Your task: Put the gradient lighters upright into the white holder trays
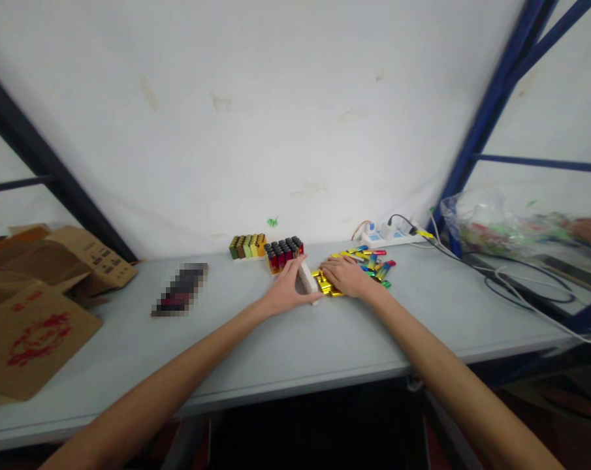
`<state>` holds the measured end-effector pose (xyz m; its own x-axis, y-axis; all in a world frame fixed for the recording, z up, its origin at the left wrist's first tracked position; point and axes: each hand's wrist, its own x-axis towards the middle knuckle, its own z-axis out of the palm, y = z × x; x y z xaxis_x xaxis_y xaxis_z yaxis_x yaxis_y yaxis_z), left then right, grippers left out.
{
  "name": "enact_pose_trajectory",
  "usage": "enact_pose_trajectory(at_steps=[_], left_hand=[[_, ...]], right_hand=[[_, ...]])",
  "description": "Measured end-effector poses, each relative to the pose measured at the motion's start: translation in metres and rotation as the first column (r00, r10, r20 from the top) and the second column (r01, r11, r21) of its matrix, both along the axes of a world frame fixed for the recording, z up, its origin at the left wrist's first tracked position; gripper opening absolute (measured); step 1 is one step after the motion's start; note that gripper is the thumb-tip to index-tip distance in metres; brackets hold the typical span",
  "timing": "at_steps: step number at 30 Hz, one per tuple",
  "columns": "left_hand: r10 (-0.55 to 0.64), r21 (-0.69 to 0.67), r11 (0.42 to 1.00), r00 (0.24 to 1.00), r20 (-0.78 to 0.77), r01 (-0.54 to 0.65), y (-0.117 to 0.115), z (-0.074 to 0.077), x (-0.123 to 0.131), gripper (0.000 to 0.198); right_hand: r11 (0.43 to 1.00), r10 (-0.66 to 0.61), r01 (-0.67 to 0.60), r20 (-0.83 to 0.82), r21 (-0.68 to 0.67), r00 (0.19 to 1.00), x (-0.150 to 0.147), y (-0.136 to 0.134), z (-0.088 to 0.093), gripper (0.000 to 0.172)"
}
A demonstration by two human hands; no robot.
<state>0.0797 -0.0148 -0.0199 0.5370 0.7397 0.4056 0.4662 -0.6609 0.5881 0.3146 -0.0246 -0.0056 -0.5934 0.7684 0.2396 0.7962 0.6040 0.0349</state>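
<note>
My left hand grips a white foam tray between thumb and fingers; the tray is tipped on its side, facing the pile. Close by on the right, my right hand lies with its fingers over loose gold lighters. More loose lighters in blue, red and green spread out beyond that hand. Behind my left hand stands a block of upright red and purple lighters with black tops. Left of it is another upright set in green, yellow and orange.
Brown cardboard boxes occupy the table's left end, near a pixelated dark flat object. A white power strip with cables lies along the wall. Past the blue frame post are a clear plastic bag and another person's hand.
</note>
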Motion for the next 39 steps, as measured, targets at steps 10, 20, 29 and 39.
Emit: enact_pose_trajectory(at_steps=[10, 20, 29, 39], left_hand=[[0.133, 0.04, 0.991, 0.988, -0.077, -0.13, -0.021, 0.005, -0.034, 0.098], [0.104, 0.089, 0.993, 0.952, -0.286, -0.081, -0.055, -0.002, -0.089, 0.079], [0.386, 0.338, 0.91, 0.792, -0.474, -0.241, -0.078, 0.0, -0.124, 0.05], [0.531, 0.356, 0.84, 0.492, -0.689, -0.408, -0.025, 0.037, -0.126, 0.042]], right_hand=[[0.995, -0.091, 0.095, -0.2, 0.008, 0.975, -0.002, -0.006, 0.007, 0.039], [0.997, 0.04, -0.054, -0.2, -0.063, 0.979, -0.025, -0.013, -0.003, 0.044], [0.996, 0.048, -0.061, -0.18, -0.066, 0.982, -0.015, -0.008, -0.002, 0.033], [0.999, 0.033, -0.019, -0.348, 0.044, 0.937, 0.0, -0.013, 0.008, 0.038]])
